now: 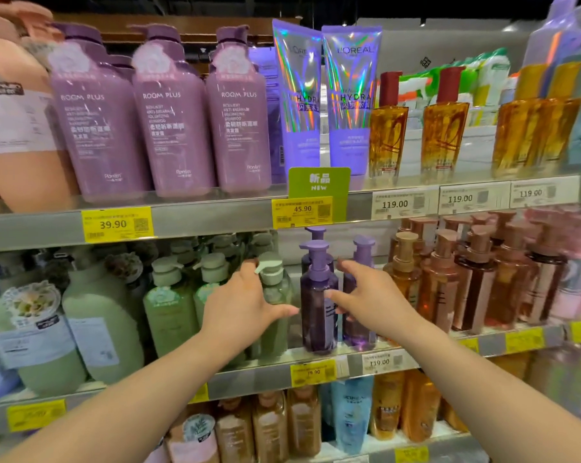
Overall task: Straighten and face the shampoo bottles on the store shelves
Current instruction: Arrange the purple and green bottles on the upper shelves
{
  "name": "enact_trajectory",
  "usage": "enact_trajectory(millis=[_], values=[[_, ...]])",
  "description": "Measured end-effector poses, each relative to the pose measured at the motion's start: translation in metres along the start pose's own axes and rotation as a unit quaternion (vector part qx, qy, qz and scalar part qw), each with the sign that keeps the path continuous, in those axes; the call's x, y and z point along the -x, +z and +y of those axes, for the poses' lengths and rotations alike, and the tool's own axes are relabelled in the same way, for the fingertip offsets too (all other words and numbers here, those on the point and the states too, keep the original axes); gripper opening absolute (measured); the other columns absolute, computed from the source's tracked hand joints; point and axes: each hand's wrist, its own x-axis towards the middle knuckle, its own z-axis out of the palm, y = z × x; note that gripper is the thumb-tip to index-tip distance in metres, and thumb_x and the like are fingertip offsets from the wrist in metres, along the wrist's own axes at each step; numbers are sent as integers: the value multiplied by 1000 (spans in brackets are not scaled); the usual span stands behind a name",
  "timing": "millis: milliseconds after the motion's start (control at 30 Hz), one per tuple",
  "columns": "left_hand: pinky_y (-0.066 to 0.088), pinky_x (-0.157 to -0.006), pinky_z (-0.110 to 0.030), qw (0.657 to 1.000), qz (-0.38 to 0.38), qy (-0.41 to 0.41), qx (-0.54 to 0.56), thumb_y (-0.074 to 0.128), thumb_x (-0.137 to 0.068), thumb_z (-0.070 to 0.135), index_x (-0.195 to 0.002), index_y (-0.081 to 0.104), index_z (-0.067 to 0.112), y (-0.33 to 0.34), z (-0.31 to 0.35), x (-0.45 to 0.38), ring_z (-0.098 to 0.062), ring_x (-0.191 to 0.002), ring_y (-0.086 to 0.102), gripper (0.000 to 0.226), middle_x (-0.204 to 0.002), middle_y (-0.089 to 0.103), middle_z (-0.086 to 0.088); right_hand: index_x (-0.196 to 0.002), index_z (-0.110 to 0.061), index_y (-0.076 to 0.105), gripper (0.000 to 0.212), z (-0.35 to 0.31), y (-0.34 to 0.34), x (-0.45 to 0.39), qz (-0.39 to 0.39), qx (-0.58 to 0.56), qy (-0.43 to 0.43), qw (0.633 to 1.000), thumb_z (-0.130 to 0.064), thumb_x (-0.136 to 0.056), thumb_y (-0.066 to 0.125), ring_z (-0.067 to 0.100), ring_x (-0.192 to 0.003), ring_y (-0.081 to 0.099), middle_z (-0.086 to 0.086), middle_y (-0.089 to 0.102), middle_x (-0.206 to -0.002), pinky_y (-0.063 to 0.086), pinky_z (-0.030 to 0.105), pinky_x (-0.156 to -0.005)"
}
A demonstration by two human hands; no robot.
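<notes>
Three pump bottles [172,108] are standing in a row on the top shelf [215,215] at the upper left of the frame, with two tubes [326,95] to their right and oil bottles [443,128] further right. On the middle shelf [265,375], wide bottles [102,315] are sitting at left, slim pump bottles [317,295] at centre and tall pump bottles [476,279] at right. The left hand [239,309] is lying left of the front slim bottle, the right hand [372,302] right of it. More bottles [302,419] are standing on the bottom shelf [426,442], at the lower centre.
</notes>
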Motion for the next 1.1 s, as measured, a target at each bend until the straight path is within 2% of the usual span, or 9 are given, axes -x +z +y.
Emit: enact_trajectory(millis=[133,200,267,367,467,567,700,833,1100], values=[[52,-67,-36,999,0,-37,-6,65,-57,83,-124,43,2,7,0,-8,-29,-93,67,108,-99,67,-9,-149,-17,39,68,3,10,-11,-55,-56,5,997,-28,-91,72,-3,-57,68,-5,67,-93,50,11,-54],[51,-63,-36,999,-7,-34,-21,63,-60,82,-120,45,0,7,-1,-9,-28,-88,67,103,-90,64,-6,-152,-17,33,73,5,15,-16,-61,-57,1,997,-28,-91,71,-1,-58,69,-7,69,-86,55,16,-59],[50,-60,-34,999,-26,-40,-24,64,-63,79,-111,46,2,7,0,-11,-26,-82,66,93,-80,59,-2,-155,-18,28,79,9,20,-20,-60,-46,-9,997,-31,-90,71,3,-62,71,-5,73,-84,61,30,-72],[46,-54,-32,997,-44,-49,-31,64,-65,79,-105,46,6,6,1,-13,-23,-71,66,85,-71,60,-1,-146,-18,39,67,13,24,-22,-48,-18,-29,998,-34,-89,71,3,-62,70,-5,72,-86,60,36,-78],[41,-53,-32,997,-40,-54,-45,63,-65,79,-103,45,11,3,3,-10,-23,-73,65,81,-76,58,0,-137,-20,47,56,15,25,-21,-41,0,-45,998,-38,-89,71,9,-73,70,-4,70,-94,58,38,-81],[41,-57,-32,997,-38,-41,-59,62,-67,78,-95,41,14,-1,6,-7,-24,-82,64,73,-83,57,0,-144,-18,41,69,16,26,-20,-21,8,-53,998,-41,-87,73,17,-90,68,0,69,-107,55,38,-87],[42,-60,-33,996,-36,-36,-77,61,-70,77,-90,36,15,-5,9,-5,-26,-88,64,70,-85,54,0,-151,-13,31,85,14,29,-17,5,41,-49,998,-46,-84,73,21,-97,68,3,69,-111,56,41,-85],[42,-58,-32,994,-24,-32,-99,56,-72,80,-90,36,15,-5,12,-2,-26,-86,65,70,-80,49,2,-145,-13,35,80,12,31,-11,33,64,-38,997,-51,-85,71,26,-104,67,4,68,-115,57,41,-82],[44,-55,-32,992,-6,-2,-130,47,-74,83,-93,46,12,-5,5,1,-25,-82,65,73,-86,63,-5,-130,-19,50,56,6,25,2,35,65,-19,997,-50,-87,69,21,-98,68,-1,71,-105,55,37,-79]])
